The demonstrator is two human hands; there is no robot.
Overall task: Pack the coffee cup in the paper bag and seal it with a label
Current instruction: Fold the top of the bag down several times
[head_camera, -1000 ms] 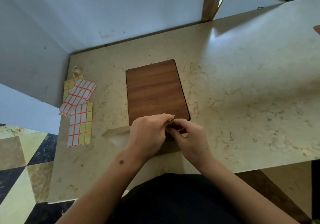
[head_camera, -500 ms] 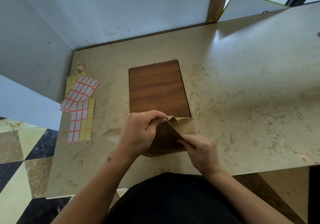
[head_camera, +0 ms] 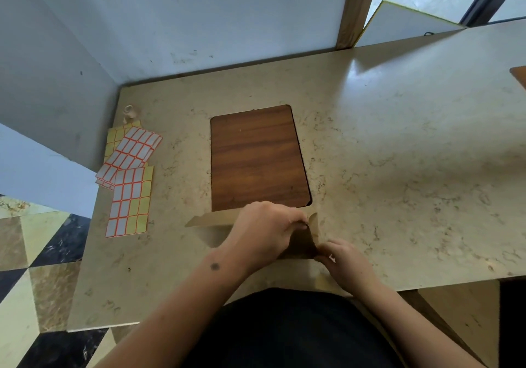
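A flat brown paper bag (head_camera: 212,219) lies near the table's front edge, just below a dark wooden board (head_camera: 256,159). My left hand (head_camera: 264,231) pinches the bag's upper right edge. My right hand (head_camera: 345,262) grips the bag's lower right corner, and the paper is lifted and creased between the two hands. Sheets of red-bordered labels (head_camera: 129,182) lie at the left of the table. No coffee cup is in view.
The beige marble-patterned table (head_camera: 398,168) stretches to the right. A small pale ring-shaped object (head_camera: 129,111) sits above the label sheets. A brown object's corner (head_camera: 519,75) shows at the right edge. Walls close the back and left.
My hands have drawn apart along the bag's right edge, the right one lower and to the right. The raised fold of paper seen half a second ago now lies lower.
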